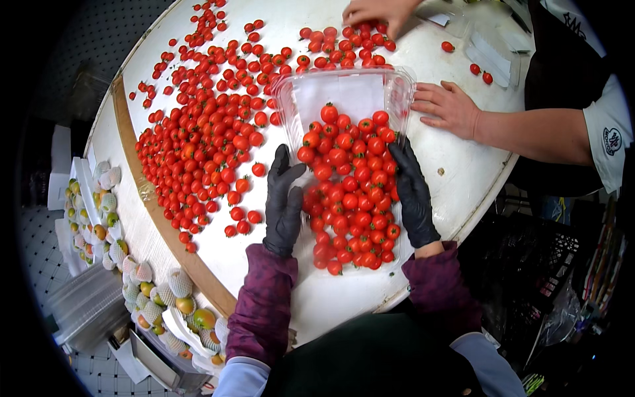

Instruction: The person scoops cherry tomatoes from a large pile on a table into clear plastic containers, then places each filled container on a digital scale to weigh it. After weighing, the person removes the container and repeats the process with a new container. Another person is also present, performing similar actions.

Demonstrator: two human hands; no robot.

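A clear plastic clamshell box (342, 74) lies on the white table (322, 297), with many cherry tomatoes (349, 201) in its near part and a white paper liner (342, 94) bare at the far end. My left hand (285, 198), in a black glove, rests at the box's left side, thumb and fingers apart. On the right side my gloved right hand (414, 196) lies along the wall with its fingertips near the rim; whether either hand grips the plastic is not plain. A big pile of loose cherry tomatoes (198, 144) spreads to the left and beyond the box.
Across the table, a co-worker's hand (446, 109) touches the box's far right side; their other hand (379, 12) reaches over loose tomatoes. Brown tape (163, 218) crosses the table's left part. Fruits in foam nets (178, 283) and stacked clear containers (89, 302) stand beyond the left edge.
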